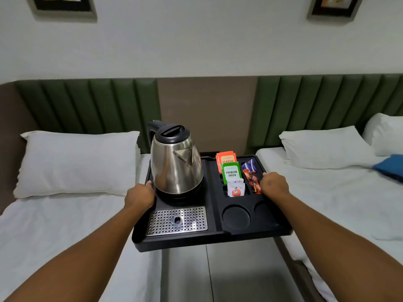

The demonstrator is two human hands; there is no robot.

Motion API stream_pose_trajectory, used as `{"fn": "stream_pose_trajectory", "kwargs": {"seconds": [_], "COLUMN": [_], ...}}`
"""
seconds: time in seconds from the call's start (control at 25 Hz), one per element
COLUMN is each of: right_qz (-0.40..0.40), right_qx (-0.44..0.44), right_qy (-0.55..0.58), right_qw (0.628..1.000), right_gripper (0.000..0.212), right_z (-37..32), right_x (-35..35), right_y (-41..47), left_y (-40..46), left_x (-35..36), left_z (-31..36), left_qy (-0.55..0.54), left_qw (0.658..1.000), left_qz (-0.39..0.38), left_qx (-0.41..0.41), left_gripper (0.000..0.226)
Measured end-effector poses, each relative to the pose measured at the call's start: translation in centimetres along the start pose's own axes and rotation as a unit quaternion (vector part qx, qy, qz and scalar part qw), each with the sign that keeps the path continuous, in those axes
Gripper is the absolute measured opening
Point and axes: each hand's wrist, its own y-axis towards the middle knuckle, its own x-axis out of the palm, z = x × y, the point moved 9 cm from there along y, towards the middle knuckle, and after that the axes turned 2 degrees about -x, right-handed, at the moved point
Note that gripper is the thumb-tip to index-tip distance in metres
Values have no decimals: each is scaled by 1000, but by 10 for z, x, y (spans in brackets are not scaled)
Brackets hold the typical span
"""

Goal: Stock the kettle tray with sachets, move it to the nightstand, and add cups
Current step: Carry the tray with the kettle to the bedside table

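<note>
My left hand (139,197) and right hand (275,185) curl their fingers over opposite side rims of the black tray (250,236), carried above the gap between two beds (54,225). Sachets (231,173) stand in their slots; cup wells are empty. Risk: tilting could topple the upright kettle (176,162).

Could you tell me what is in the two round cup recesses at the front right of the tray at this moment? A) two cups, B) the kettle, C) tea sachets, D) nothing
D: both round recesses of the tray show bare black bottoms, while the kettle stands at the back left and the sachets sit upright in the slots behind the recesses.
</note>
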Motion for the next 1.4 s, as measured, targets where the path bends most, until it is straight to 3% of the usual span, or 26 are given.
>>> {"fn": "stream_pose_trajectory", "kwargs": {"seconds": [0.12,0.24,0.48,0.64,0.84,1.04,1.4], "right_qz": [-15,-79,-160,-217,-260,-270,-242], "right_qx": [10,0,24,3,-40,-43,0], "right_qy": [9,-25,-48,-89,-184,-172,-174], "right_qw": [1000,997,986,972,947,946,955], "right_gripper": [38,40,39,29,27,23,25], "right_z": [-21,-39,-22,9,54,72,60], "right_x": [60,149,357,476,625,687,697], "right_y": [119,246,463,549,607,632,660], "left_y": [104,221,440,542,627,666,702], "left_x": [46,118,302,424,560,611,629], "left_z": [52,92,110,103,46,22,35], "left_qy": [29,53,69,79,114,159,148], "left_qw": [1000,999,997,997,993,987,989], "left_qz": [9,-2,2,-10,-14,-20,8], "left_qx": [1,2,-41,0,7,14,3], "left_gripper": [59,57,67,63,54,46,38]}}
